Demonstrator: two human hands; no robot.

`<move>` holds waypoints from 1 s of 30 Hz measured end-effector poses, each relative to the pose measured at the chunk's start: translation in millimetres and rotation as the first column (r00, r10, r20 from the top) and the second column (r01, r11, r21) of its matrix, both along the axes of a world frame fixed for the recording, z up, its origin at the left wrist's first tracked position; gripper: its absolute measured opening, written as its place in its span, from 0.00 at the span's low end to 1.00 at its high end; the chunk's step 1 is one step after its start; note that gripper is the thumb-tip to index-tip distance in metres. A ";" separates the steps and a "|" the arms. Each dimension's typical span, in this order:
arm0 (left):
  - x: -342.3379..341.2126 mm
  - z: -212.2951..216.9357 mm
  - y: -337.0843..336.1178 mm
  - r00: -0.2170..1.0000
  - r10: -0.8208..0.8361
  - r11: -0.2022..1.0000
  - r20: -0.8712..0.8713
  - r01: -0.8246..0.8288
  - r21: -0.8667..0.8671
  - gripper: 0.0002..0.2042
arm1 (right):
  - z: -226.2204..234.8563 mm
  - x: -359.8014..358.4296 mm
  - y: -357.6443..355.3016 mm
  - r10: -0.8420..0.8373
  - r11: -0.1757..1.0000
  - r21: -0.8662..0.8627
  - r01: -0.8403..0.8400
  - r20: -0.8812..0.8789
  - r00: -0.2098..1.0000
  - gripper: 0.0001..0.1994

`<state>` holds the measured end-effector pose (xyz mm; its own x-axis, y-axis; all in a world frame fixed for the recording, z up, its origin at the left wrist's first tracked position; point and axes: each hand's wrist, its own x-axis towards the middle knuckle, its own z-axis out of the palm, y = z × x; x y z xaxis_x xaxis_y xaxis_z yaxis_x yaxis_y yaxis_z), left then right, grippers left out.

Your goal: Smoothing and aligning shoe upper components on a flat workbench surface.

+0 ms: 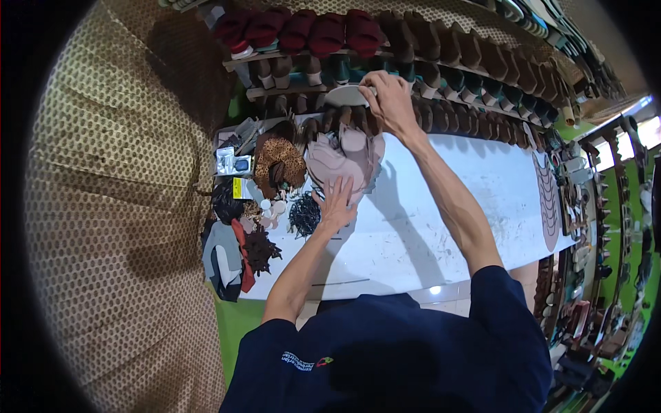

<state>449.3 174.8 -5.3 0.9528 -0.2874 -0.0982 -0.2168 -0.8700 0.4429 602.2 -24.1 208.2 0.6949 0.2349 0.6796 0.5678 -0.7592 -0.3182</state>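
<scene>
My right hand (391,102) is raised at the far side of the table, its thumb and fingers closed on the edge of a flat, pale insole-shaped piece (345,96). Part of that piece lies behind the hand. Lower and further left, my left hand (336,201) rests with fingers spread on the near edge of a pile of pinkish-beige cut shoe pieces (337,162). Just left of those fingers sits a tangled black bundle (304,213). A brown leopard-print bundle (281,164) lies to the left of the pile.
Racks of brown shoe lasts (461,51) and dark red slippers (327,33) line the back of the white table (468,199). Dark cut scraps (260,249) and small packets (234,162) crowd its left end. A brown sheet with curved outlines (545,203) lies at the right end.
</scene>
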 end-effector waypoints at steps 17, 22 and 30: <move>-230.6 -30.2 57.1 0.888 0.460 0.887 0.000 -0.460 -0.032 0.22 | -233.1 -363.0 -102.2 -0.077 0.986 -0.164 -0.015 -0.541 0.837 0.06; -281.3 -34.5 94.9 0.767 0.640 0.765 0.038 -0.641 0.057 0.21 | -237.9 -400.9 -102.3 -0.019 0.995 -0.095 -0.040 -0.556 0.831 0.05; -300.6 -36.0 136.9 0.763 0.639 0.760 0.093 -0.646 0.079 0.19 | -228.4 -408.0 -91.0 -0.045 0.994 -0.107 -0.009 -0.493 0.869 0.05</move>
